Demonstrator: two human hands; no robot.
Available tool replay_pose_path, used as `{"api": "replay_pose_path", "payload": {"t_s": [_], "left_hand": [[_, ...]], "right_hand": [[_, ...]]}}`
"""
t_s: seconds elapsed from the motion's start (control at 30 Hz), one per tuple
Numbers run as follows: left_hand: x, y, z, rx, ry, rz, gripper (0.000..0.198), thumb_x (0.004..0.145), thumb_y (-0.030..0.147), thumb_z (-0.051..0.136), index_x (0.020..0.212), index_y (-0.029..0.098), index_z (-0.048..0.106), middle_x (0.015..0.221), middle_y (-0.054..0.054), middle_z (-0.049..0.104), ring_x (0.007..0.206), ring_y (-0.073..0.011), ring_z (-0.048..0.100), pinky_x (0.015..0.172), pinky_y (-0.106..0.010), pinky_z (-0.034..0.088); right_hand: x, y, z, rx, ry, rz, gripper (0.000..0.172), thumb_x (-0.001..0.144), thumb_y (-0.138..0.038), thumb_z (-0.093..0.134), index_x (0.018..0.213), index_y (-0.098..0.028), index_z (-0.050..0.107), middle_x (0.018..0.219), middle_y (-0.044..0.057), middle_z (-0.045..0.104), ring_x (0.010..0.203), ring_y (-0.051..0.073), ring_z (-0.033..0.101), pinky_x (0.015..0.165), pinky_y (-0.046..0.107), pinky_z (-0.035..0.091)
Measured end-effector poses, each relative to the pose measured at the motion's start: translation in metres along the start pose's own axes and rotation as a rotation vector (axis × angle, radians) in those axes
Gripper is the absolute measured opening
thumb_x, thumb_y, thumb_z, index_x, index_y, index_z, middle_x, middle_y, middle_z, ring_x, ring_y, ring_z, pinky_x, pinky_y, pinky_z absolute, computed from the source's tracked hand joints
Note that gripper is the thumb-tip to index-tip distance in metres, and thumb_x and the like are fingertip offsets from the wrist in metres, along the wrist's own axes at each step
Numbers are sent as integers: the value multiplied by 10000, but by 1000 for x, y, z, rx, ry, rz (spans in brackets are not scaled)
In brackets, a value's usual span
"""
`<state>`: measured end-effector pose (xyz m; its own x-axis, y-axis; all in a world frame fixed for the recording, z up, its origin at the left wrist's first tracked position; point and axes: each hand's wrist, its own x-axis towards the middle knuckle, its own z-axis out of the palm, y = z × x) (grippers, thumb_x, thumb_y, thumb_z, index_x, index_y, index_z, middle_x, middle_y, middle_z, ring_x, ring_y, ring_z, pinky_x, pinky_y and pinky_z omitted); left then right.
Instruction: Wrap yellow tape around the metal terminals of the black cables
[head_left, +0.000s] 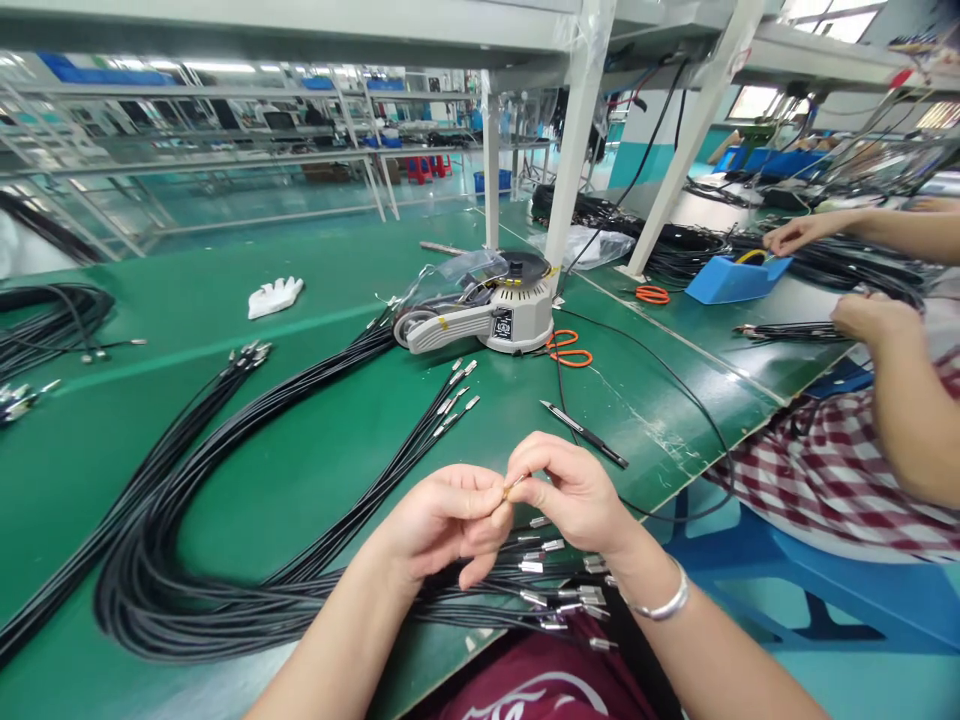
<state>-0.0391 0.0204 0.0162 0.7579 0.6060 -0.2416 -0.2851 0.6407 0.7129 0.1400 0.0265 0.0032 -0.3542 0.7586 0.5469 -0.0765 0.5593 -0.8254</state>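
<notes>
My left hand [450, 515] and my right hand [566, 490] meet above the table's front edge, thumbs and fingertips pinched together. Between them is a tiny yellowish piece [511, 492], too small to name and mostly covered by the fingers. Under and beside my hands lies a bundle of black cables [225, 620] with metal connectors [592, 597] at the ends, looped across the table. A second group of cable ends [450, 405] points away from me. Just past my right hand lies a utility knife [585, 435].
A round tape dispenser [517, 310] stands mid-table, orange-handled scissors [570, 350] at its side. A white glove [276, 297] lies further left. On the right, a co-worker's hand [877, 320] holds cables near a blue box [735, 280]. Shelf posts [574, 140] rise behind.
</notes>
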Motion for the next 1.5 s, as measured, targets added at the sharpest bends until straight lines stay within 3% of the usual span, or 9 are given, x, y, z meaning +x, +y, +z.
{"api": "replay_pose_path", "payload": {"t_s": [0.1, 0.27, 0.37, 0.47, 0.53, 0.63, 0.83, 1.17, 1.5], "left_hand": [[1, 0, 5, 171, 102, 73, 280, 759, 366, 647, 649, 120, 571, 472, 35, 454, 348, -58, 397, 333, -188, 396], [7, -4, 22, 634, 381, 120, 267, 781, 381, 616, 665, 146, 564, 576, 33, 494, 481, -83, 470, 451, -204, 440], [4, 3, 25, 866, 497, 145, 307, 834, 429, 520, 740, 159, 632, 666, 0, 607, 608, -128, 565, 614, -249, 482], [-8, 13, 21, 1092, 632, 170, 347, 846, 452, 484, 957, 198, 692, 946, -37, 706, 887, -192, 625, 829, -284, 458], [-17, 15, 18, 1194, 637, 100, 332, 810, 437, 538, 1005, 222, 699, 1038, -33, 704, 950, -210, 624, 862, -280, 439], [-24, 7, 16, 1259, 583, -2, 253, 782, 379, 565, 909, 231, 727, 961, -23, 720, 874, -202, 637, 801, -261, 443], [-10, -8, 24, 1190, 608, 28, 256, 800, 366, 516, 770, 195, 704, 811, -21, 709, 779, -185, 614, 733, -257, 438], [12, -7, 41, 1155, 582, 60, 265, 817, 371, 506, 787, 176, 682, 801, -22, 691, 766, -181, 592, 725, -269, 428], [15, -12, 40, 1347, 614, 140, 235, 848, 323, 481, 784, 194, 667, 831, -34, 675, 810, -190, 587, 743, -281, 413]], "right_hand": [[0, -1, -9, 52, -12, 134, 75, 827, -242, 649, 874, -207, 695, 853, 45, 672, 805, 164, 617, 745, 306, 496], [-4, -8, -31, 143, -23, 595, 187, 757, -331, 704, 852, -170, 698, 744, 26, 682, 665, 139, 619, 644, 273, 507], [-8, -9, -35, 87, 18, 701, 225, 729, -362, 715, 799, -149, 698, 656, 21, 673, 603, 131, 606, 616, 272, 509], [-10, -7, -33, 35, 68, 736, 248, 718, -373, 716, 813, -144, 703, 655, 26, 679, 600, 133, 613, 616, 277, 519], [-11, -5, -33, 17, 80, 747, 246, 719, -368, 714, 813, -141, 706, 654, 25, 682, 586, 127, 612, 615, 278, 520], [-12, -2, -36, 86, 52, 790, 253, 711, -348, 723, 844, -134, 710, 676, 34, 704, 605, 133, 640, 647, 290, 534], [-14, -1, -51, 189, -81, 864, 271, 690, -326, 741, 865, -120, 714, 723, 60, 729, 673, 157, 684, 697, 308, 545], [-18, -13, -39, 34, 88, 850, 203, 685, -332, 720, 678, -136, 668, 589, -6, 641, 528, 101, 573, 567, 248, 483], [-18, -15, -37, -1, 115, 781, 204, 690, -344, 707, 671, -148, 656, 587, -3, 630, 537, 115, 566, 557, 252, 476]]}}
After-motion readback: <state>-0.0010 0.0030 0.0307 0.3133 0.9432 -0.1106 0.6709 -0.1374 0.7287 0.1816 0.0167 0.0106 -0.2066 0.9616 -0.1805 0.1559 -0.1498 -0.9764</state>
